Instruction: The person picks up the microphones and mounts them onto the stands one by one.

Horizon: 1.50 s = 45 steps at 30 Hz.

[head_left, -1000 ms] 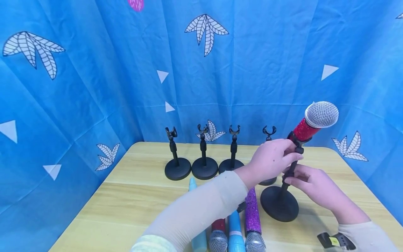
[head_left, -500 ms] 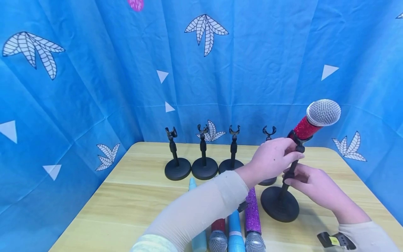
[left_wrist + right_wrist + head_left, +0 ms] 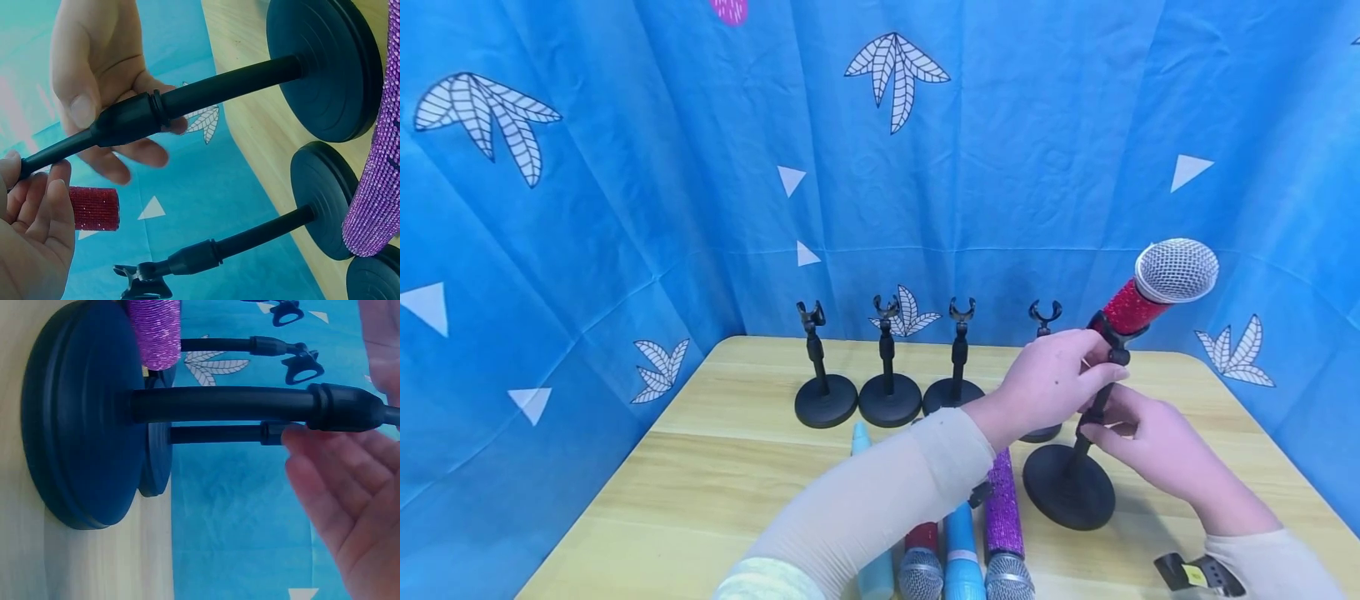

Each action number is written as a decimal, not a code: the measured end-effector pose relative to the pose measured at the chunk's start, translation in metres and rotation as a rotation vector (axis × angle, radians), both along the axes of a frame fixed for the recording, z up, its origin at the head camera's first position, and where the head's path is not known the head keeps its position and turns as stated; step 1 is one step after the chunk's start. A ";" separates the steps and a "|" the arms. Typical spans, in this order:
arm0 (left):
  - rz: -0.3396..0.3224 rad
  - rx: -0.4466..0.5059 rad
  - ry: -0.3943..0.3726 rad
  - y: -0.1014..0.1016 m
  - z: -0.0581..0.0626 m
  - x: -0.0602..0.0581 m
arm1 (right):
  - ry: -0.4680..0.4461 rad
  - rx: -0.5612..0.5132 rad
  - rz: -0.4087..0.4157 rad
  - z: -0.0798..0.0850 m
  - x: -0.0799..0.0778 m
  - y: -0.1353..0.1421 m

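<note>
A red glittery microphone point(image 3: 1131, 310) with a silver mesh head sits tilted in the clip of a black desk microphone stand point(image 3: 1069, 487). My left hand point(image 3: 1060, 375) pinches the thin upper pole just below the clip; in the left wrist view its fingertips point(image 3: 59, 194) meet around the pole, beside the microphone's red end point(image 3: 97, 209). Lower down, my right hand point(image 3: 1153, 446) holds the stand's collar point(image 3: 128, 119) between thumb and fingers. The right wrist view has the right fingers point(image 3: 331, 481) under the collar. The stand's round base appears to rest on the table.
Several black stands point(image 3: 823, 402) with bare clips line the table's back. In front, partly under the left sleeve, lie a purple glitter microphone point(image 3: 1003, 508), a blue one point(image 3: 962, 575), a red one point(image 3: 921, 573) and a pale teal one point(image 3: 876, 577). A blue curtain point(image 3: 1037, 125) surrounds the table.
The red microphone's head has tipped slightly up and to the right. Both hands keep their hold on the stand, and the whole view has shifted a little.
</note>
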State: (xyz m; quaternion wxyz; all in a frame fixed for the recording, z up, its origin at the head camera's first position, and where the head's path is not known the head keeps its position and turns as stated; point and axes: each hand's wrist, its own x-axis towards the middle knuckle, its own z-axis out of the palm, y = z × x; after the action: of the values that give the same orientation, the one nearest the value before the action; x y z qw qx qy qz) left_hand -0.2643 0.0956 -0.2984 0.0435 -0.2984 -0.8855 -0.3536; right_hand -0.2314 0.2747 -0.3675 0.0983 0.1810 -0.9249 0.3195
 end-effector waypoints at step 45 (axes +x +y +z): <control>0.000 -0.036 0.052 0.000 -0.003 0.000 | 0.029 0.040 -0.037 -0.005 -0.003 -0.001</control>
State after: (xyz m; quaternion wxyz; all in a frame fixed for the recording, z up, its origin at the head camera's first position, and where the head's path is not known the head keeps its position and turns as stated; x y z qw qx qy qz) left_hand -0.2646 0.0957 -0.3015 0.0609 -0.3082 -0.8903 -0.3297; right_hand -0.2344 0.2735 -0.3728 0.1138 0.1703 -0.9328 0.2965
